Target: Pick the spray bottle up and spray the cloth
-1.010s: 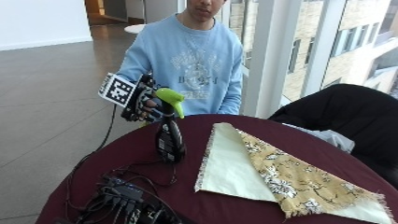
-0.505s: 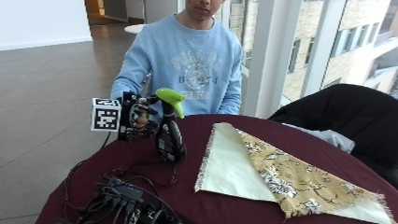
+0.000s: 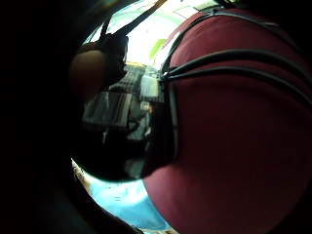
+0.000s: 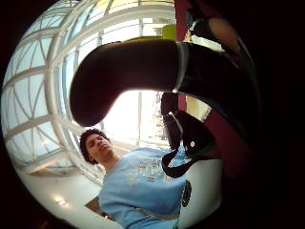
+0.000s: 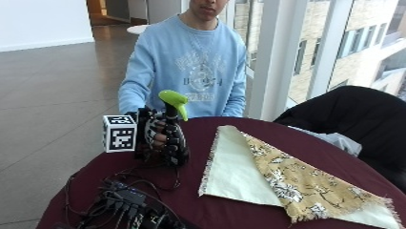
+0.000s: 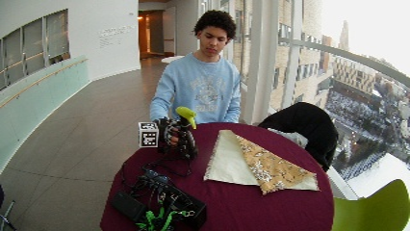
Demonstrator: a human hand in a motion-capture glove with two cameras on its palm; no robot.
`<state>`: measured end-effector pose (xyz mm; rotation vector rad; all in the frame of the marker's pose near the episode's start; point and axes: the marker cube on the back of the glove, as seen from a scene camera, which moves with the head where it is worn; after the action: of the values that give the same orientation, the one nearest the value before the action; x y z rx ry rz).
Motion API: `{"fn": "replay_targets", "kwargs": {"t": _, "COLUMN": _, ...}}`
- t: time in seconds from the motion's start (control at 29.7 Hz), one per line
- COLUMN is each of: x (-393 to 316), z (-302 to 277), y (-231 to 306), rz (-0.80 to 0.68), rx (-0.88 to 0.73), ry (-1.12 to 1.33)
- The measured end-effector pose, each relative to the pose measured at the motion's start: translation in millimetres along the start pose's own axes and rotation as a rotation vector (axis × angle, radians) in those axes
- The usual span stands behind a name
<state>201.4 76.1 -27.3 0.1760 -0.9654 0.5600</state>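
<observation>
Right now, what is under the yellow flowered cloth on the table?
The yellow flowered cloth lies folded over its own pale green underside, which rests on the round dark red table. Anything beneath it is covered.

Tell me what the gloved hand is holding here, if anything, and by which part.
The right hand grips the spray bottle around its dark body, below the green head. The bottle stands upright on the table, beside the cloth.
</observation>
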Motion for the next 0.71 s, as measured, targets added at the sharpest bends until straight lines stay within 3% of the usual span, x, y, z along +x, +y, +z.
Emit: {"fn": "replay_targets", "kwargs": {"t": 0.71, "x": -9.1, "z": 7.2, "y": -26.3, "rz": -0.064, "rx": 0.102, "ry": 0.208}}
